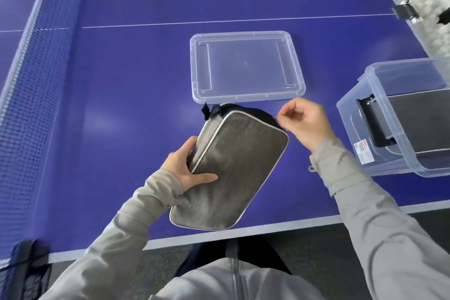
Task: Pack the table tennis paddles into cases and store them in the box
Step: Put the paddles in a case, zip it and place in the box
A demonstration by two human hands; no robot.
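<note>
Left hand [187,165] grips the grey case [233,170] at 9 o'clock; right hand [306,122] pinches its 1 o'clock corner. The label [363,153] on the 3 o'clock box [350,117] is unreadable.

The case [233,168] is grey cloth, matt and faintly napped, edged with smooth pale piping. The lid [246,66] and the box [414,165] are clear plastic, smooth and glossy; the box bears 1 paper label [363,152]. The table [121,80] is smooth blue with a soft sheen. The net [24,85] is dark woven mesh. The sleeves [379,214] are matt grey cloth.
</note>
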